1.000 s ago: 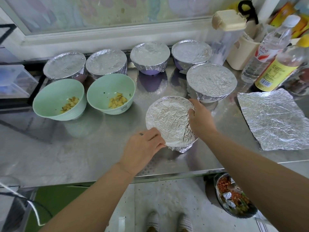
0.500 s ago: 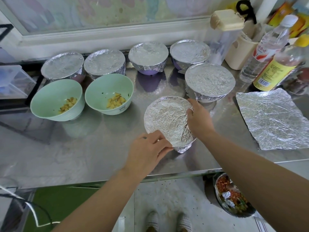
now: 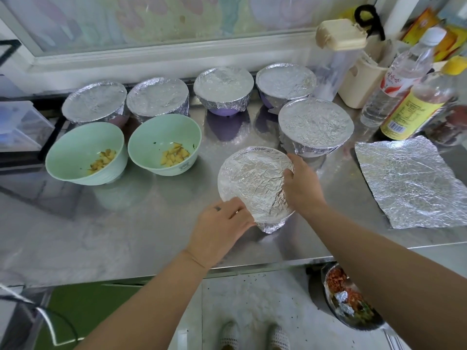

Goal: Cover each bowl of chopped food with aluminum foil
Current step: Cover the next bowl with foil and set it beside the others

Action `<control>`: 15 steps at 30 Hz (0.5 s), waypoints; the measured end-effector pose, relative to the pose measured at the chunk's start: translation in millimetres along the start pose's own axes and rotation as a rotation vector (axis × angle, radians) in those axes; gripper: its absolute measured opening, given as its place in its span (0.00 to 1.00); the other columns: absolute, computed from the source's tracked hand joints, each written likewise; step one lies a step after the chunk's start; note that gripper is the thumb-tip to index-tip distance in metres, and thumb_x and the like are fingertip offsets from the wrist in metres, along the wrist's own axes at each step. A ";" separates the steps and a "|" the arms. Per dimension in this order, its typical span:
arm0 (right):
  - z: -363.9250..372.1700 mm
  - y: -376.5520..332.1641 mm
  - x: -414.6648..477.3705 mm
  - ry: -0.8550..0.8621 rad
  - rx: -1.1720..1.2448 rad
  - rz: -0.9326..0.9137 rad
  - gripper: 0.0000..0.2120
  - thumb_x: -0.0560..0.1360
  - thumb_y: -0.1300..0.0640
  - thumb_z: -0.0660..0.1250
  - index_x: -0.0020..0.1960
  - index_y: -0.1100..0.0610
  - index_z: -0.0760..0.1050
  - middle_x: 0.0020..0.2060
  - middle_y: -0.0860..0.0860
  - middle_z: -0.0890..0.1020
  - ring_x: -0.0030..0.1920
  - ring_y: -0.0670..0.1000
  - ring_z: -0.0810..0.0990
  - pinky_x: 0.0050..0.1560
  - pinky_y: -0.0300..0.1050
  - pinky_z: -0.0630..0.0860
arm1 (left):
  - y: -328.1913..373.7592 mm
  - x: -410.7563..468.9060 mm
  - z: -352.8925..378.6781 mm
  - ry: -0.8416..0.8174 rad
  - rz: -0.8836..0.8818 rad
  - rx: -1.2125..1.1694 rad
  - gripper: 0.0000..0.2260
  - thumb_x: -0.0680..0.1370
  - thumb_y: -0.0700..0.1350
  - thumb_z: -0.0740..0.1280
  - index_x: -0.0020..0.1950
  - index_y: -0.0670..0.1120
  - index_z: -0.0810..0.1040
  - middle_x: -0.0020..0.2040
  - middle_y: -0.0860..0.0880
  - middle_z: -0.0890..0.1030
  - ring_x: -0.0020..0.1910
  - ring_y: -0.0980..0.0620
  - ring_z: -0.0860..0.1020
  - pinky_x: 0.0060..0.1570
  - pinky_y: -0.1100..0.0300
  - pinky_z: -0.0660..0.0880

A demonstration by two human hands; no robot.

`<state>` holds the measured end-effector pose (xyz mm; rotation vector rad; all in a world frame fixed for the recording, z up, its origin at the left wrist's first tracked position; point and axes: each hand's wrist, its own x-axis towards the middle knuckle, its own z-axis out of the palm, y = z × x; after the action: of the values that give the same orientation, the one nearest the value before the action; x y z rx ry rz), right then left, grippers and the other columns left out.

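The left hand [image 3: 219, 223] is curling a touch further round the near rim of the foil-topped bowl [image 3: 252, 180], while the right hand [image 3: 300, 188] is gripping the right edge. Bowl's sitting between them on the surface [image 3: 126, 223]; the spare foil sheet [image 3: 409, 183] is lying rightward, nearer the right hand.

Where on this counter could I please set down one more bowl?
The widest bare patch is the front left of the counter, before the two green bowls and left of the left hand. A narrower strip lies between the right hand, on the foil-covered bowl, and the loose foil sheet. The covered bowls behind and the bottles rear right are crowded.
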<state>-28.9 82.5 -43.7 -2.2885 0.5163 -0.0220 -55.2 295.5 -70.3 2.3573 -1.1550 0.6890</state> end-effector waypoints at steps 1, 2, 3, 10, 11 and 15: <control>-1.1 2.8 -2.8 -0.007 0.013 0.023 0.22 0.84 0.59 0.57 0.77 0.54 0.65 0.68 0.57 0.76 0.64 0.59 0.77 0.61 0.51 0.73 | -4.6 -3.4 -2.2 -0.001 -0.030 -0.018 0.05 0.78 0.46 0.70 0.45 0.46 0.78 0.44 0.49 0.77 0.34 0.50 0.74 0.32 0.55 0.74; -2.4 6.3 -5.9 -0.013 0.023 0.044 0.22 0.84 0.58 0.58 0.77 0.55 0.65 0.68 0.57 0.77 0.64 0.59 0.77 0.62 0.53 0.73 | -8.7 -8.0 -4.9 -0.003 -0.076 -0.045 0.06 0.79 0.48 0.68 0.50 0.47 0.75 0.48 0.49 0.76 0.36 0.50 0.76 0.34 0.54 0.76; -4.0 9.6 -9.1 -0.015 0.022 0.057 0.22 0.83 0.55 0.60 0.76 0.56 0.65 0.68 0.56 0.76 0.65 0.59 0.76 0.64 0.54 0.74 | -11.3 -13.8 -7.2 -0.007 -0.130 -0.079 0.07 0.80 0.49 0.67 0.53 0.47 0.73 0.50 0.49 0.75 0.39 0.49 0.77 0.35 0.53 0.77; -19.8 -19.5 -8.7 -0.158 -0.335 -0.131 0.51 0.71 0.25 0.63 0.83 0.49 0.47 0.82 0.54 0.48 0.81 0.62 0.48 0.77 0.66 0.53 | 28.9 -35.9 -1.4 -0.003 -0.464 -0.328 0.13 0.76 0.53 0.71 0.52 0.48 0.73 0.52 0.54 0.73 0.43 0.57 0.76 0.41 0.61 0.77; -18.7 -26.2 -5.5 -0.218 -0.385 -0.145 0.55 0.67 0.21 0.62 0.83 0.46 0.44 0.83 0.53 0.45 0.81 0.62 0.45 0.77 0.68 0.51 | 36.4 -35.1 3.1 0.015 -0.544 -0.397 0.13 0.75 0.51 0.73 0.52 0.48 0.74 0.53 0.54 0.73 0.45 0.58 0.77 0.44 0.64 0.77; -6.7 -37.9 2.8 -0.311 -0.567 -0.168 0.67 0.54 0.12 0.57 0.82 0.43 0.37 0.83 0.52 0.40 0.81 0.60 0.38 0.77 0.73 0.45 | 62.9 -27.8 19.6 0.179 -0.883 -0.711 0.16 0.73 0.41 0.77 0.51 0.51 0.72 0.55 0.49 0.73 0.54 0.53 0.81 0.58 0.61 0.78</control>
<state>-14.0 100.2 -12.9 -2.8092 0.1755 0.4424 -116.2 265.7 -92.6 1.8397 -0.1399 0.1197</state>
